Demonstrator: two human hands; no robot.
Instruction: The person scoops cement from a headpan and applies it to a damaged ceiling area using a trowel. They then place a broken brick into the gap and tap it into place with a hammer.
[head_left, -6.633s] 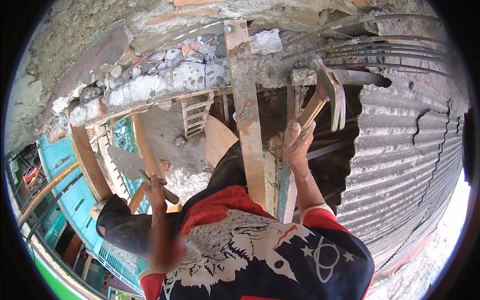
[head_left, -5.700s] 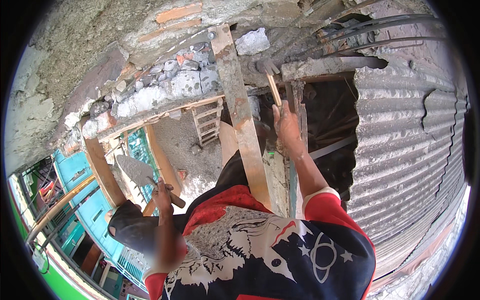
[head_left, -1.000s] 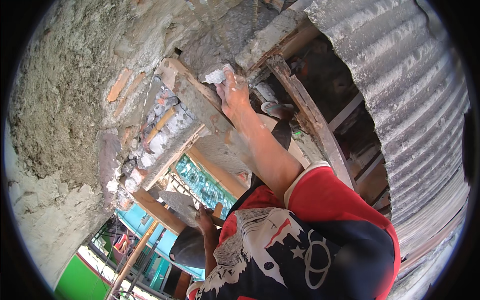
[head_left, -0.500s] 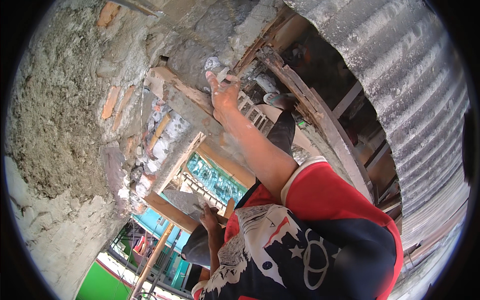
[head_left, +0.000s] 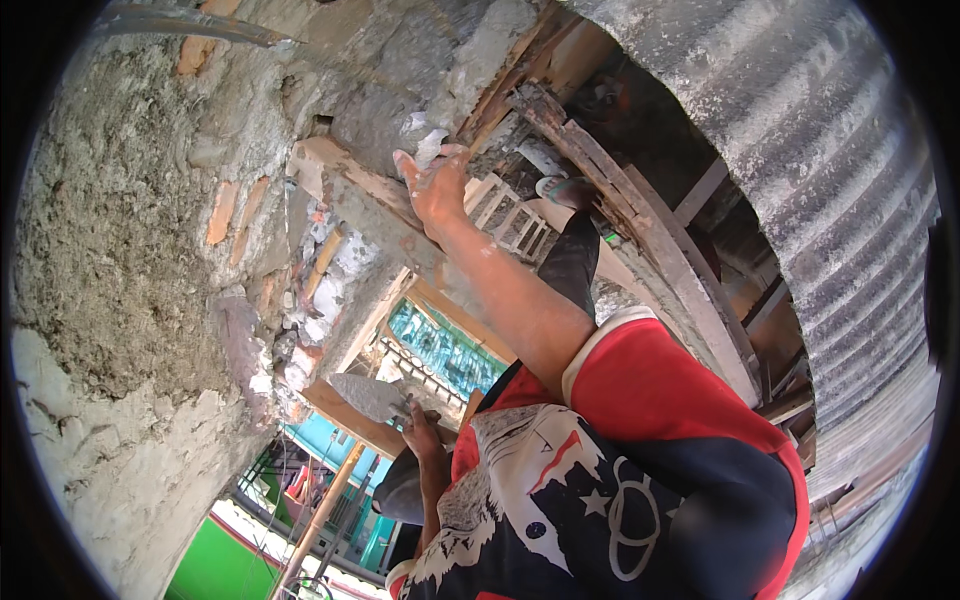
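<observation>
My right hand (head_left: 437, 192) reaches to the rough wall (head_left: 110, 240), its fingers closed on a small pale chunk (head_left: 430, 148), whose material I cannot make out. Grey wet-looking mortar (head_left: 375, 125) covers the wall beside those fingers. Lower down, my left hand (head_left: 422, 436) grips a trowel (head_left: 368, 398). Its pointed grey blade faces the wall and seems to carry little or nothing. A wooden beam end (head_left: 345, 175) sticks out of the masonry just left of my right hand.
Exposed orange brick (head_left: 222, 212) and broken rubble (head_left: 325, 290) show in the wall. Weathered planks (head_left: 640, 230) and corrugated metal sheeting (head_left: 830, 190) stand on the right. My sandalled foot (head_left: 565, 192) is near the planks. Below left is a bamboo pole (head_left: 320, 510).
The view has shifted slightly. My right hand, still with the pale chunk, has stayed close to the same mortared spot. The trowel blade has turned a little in my left hand.
</observation>
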